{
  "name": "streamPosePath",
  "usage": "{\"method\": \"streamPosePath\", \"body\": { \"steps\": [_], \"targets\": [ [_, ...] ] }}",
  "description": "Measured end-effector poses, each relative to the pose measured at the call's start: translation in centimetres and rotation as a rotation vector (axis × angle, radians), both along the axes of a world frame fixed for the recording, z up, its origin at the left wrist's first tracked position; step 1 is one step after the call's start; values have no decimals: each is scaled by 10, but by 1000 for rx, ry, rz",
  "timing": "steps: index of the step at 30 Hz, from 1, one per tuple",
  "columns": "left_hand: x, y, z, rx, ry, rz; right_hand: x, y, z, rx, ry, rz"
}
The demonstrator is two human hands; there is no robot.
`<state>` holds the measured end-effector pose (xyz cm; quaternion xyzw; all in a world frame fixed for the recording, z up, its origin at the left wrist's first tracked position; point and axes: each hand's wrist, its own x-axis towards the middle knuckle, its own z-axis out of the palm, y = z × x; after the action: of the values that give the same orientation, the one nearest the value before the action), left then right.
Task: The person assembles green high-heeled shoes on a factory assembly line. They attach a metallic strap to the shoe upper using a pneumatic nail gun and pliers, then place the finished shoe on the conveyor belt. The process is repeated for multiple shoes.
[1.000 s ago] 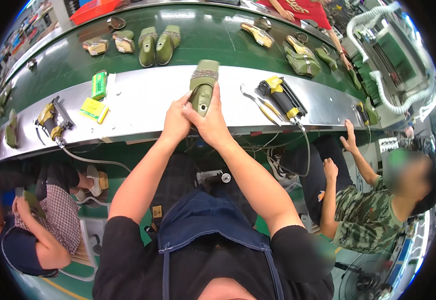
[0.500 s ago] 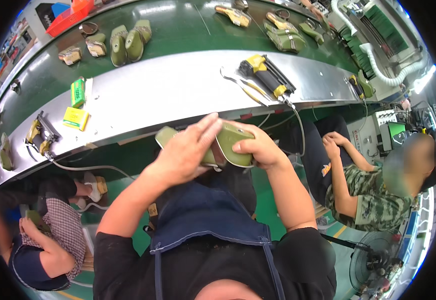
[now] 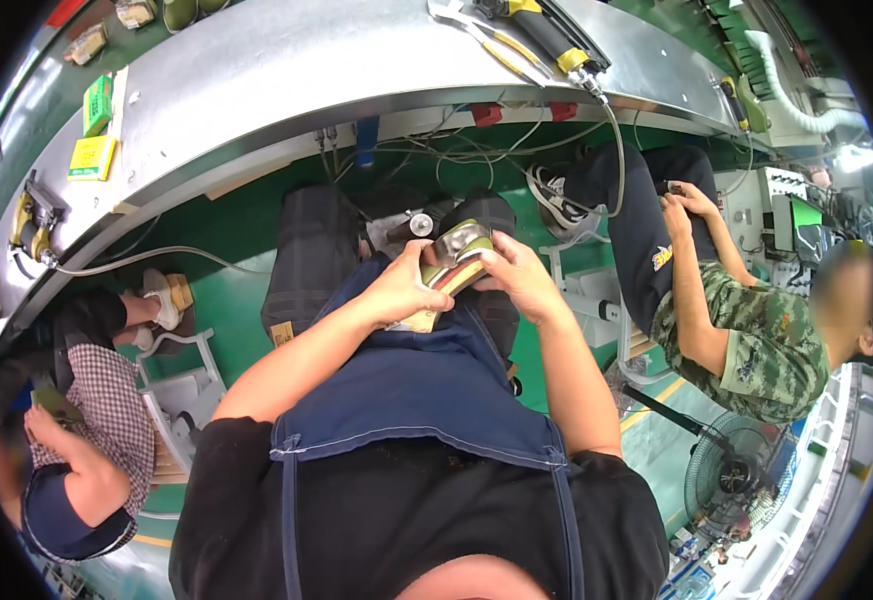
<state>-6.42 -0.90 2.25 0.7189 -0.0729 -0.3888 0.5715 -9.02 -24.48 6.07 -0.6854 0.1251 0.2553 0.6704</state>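
Note:
Over my lap I hold an olive-green shoe [image 3: 465, 243], tilted, with a pale tan sole side toward my body. My left hand [image 3: 405, 287] grips its near left side, thumb on top and fingers underneath. At the right end, my right hand [image 3: 520, 277] is closed round it, thumb pressed near the top edge. Both hands partly cover the shoe, so its full shape is hidden. A dark blue apron [image 3: 417, 390] lies below my hands.
The metal bench [image 3: 287, 60] ahead carries a yellow-black air stapler [image 3: 547, 38], pincers [image 3: 502, 50], a green box [image 3: 99, 103], a yellow box [image 3: 92, 158] and another stapler [image 3: 35, 218]. Hoses hang below. Co-workers sit left [image 3: 87, 440] and right [image 3: 747, 330]; a fan [image 3: 732, 470] stands behind.
My left hand, flat across the green shoe before, now grips its side. The shoe has turned and sits lower over my lap. The view has tipped down, so the bench appears higher.

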Motion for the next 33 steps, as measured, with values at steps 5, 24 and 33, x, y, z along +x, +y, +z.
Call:
{"method": "streamPosePath", "body": {
  "steps": [5,24,33],
  "targets": [
    [11,-9,-3,-43,256,178,24,31,-27,0,-74,-186],
    [15,3,-14,-366,685,391,83,52,-30,-355,21,109],
    [2,0,-18,-402,661,414,71,51,-30,-341,89,77]
  ]
}}
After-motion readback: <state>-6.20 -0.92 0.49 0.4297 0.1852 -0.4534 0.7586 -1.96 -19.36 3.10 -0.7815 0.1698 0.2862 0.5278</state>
